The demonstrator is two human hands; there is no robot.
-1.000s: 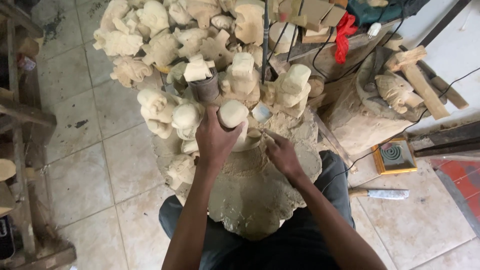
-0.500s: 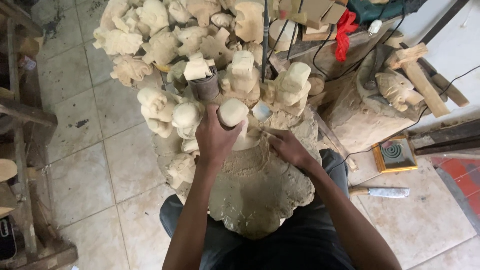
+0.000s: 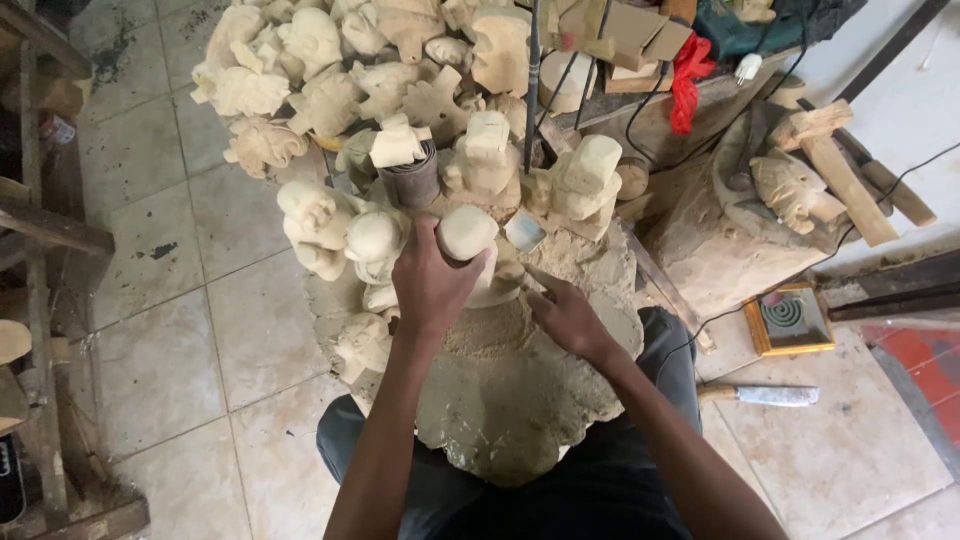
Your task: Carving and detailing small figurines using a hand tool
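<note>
Big stump block (image 3: 520,400) sits centre frame on the lap, sawdust on top, with a heap of pale carvings (image 3: 330,90) from 10 to 12 o'clock. Left hand (image 3: 432,285) at centre has fingers wrapped tight round a rounded carving (image 3: 468,232) standing on the block; right hand (image 3: 567,315) at 3 o'clock of it rests on the block, fingers together, forefinger out toward the carving's base. Small stuff: mallet (image 3: 835,165) at 2 o'clock, knife (image 3: 765,395) on tiles at 4.

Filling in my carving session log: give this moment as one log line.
left hand: grips pale wooden carving | right hand: touches carving's base | support: sawdust-covered stump | floor: knife
</note>
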